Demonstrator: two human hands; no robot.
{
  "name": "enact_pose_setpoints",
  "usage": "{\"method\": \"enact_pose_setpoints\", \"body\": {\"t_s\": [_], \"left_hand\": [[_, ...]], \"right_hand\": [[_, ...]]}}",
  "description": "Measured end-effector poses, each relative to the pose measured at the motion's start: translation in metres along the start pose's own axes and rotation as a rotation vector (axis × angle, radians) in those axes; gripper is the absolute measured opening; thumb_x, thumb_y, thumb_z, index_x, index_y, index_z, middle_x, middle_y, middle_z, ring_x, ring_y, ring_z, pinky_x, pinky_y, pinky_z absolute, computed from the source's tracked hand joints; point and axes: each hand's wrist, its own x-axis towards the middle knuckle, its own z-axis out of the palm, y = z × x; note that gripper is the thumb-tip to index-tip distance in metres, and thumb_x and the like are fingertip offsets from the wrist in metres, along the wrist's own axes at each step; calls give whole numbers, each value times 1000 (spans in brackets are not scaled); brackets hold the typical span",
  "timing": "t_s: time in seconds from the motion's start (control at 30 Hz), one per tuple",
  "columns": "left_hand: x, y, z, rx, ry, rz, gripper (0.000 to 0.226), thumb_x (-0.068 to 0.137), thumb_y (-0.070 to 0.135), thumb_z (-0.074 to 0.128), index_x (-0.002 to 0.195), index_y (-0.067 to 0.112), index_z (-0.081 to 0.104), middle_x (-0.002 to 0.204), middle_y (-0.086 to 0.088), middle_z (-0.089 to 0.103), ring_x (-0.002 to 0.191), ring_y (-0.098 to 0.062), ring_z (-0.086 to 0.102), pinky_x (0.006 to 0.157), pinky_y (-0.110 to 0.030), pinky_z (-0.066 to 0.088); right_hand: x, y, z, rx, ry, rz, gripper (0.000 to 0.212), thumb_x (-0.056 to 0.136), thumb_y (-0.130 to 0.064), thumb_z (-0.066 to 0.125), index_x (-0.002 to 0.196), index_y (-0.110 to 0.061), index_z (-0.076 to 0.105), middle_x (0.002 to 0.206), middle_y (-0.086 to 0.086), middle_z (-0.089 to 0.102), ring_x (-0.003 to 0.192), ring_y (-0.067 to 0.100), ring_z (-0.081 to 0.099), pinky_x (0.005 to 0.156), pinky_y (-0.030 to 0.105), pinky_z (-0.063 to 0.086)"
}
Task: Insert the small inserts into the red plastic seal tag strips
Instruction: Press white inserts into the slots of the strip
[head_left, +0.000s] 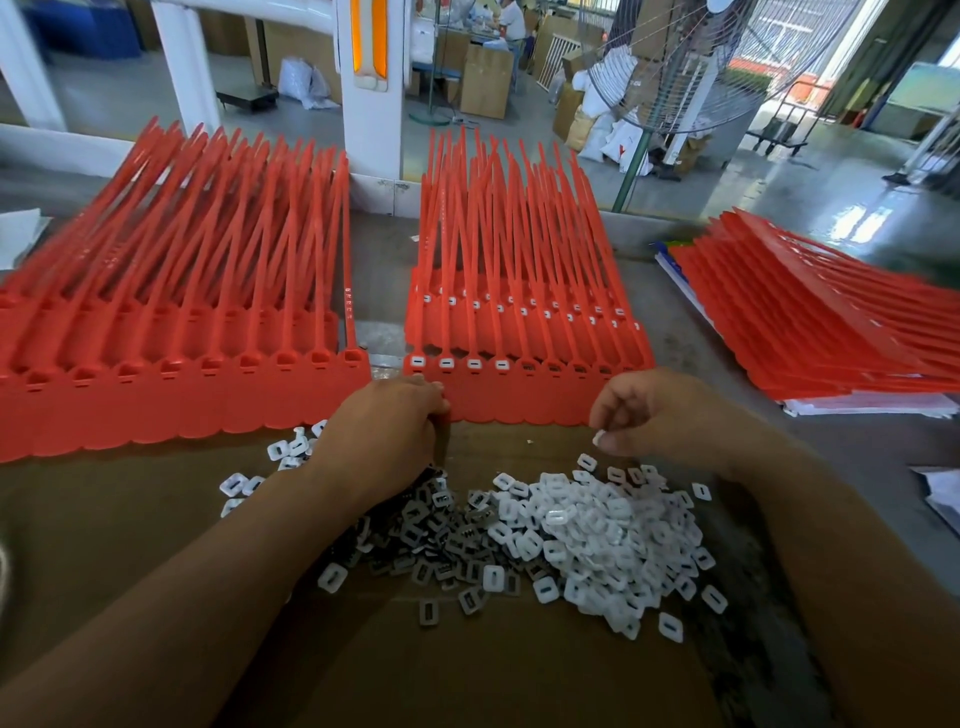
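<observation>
- Our right hand (660, 410) pinches one white insert (600, 439) between thumb and forefinger, just above the pile of white inserts (613, 540).
- Our left hand (384, 426) lies with curled fingers on the near left corner of the middle stack of red strips (524, 400); we cannot tell whether it grips or only presses.
- On the top strip, the four leftmost sockets carry fitted inserts (447, 362).
- Small white characters (348, 302) run along one strip of the left stack (182, 395), too small to read.
</observation>
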Motion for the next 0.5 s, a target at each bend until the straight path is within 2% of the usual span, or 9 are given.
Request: {"method": "enact_pose_setpoints", "body": {"t_s": [0.1,0.2,0.33,0.5], "left_hand": [[0,0,0,-6,7,-4,40,84,2,42,117,13,61,133,2,51,125,-14,44,103,-26,31],[0,1,0,-13,13,-3,39,84,1,42,116,13,61,132,1,53,124,-15,45,103,-26,31],[-1,1,-1,-19,13,2,40,83,0,42,115,13,62,130,0,54,122,-15,46,102,-26,32],[-2,1,-1,-20,19,7,39,82,0,42,112,11,64,123,-2,59,117,-17,50,99,-28,36]], "right_hand": [[8,-5,-1,11,60,-52,20,76,-11,72,71,-29,64,70,-6,65,62,-3,58,61,11,47],[22,-8,5,27,142,-78,20,80,-12,69,75,-31,65,75,-7,67,72,3,60,69,17,48],[46,-8,14,69,281,-40,15,83,-9,64,79,-23,63,76,-9,62,70,1,55,62,14,40],[68,-14,21,102,346,-36,10,84,-5,62,90,-10,68,84,-4,60,76,4,54,69,15,40]]}}
